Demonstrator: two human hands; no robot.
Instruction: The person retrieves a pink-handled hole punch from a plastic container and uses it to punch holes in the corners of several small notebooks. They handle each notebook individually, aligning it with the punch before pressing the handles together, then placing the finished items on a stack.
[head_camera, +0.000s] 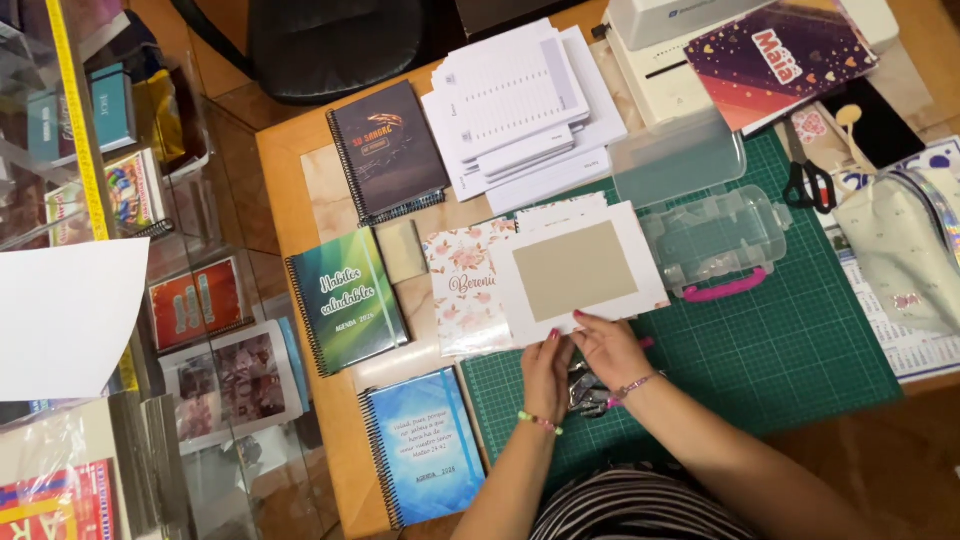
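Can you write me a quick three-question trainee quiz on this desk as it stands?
1. True or false: both hands are at the near edge of the white sheet with the grey panel.
2. What colour is the cutting mat?
3. Which lies nearest the left hand: A black scissors, B blue spiral notebook, C clear plastic case?

Key: 1 true, the right hand too; 2 green; 3 B.
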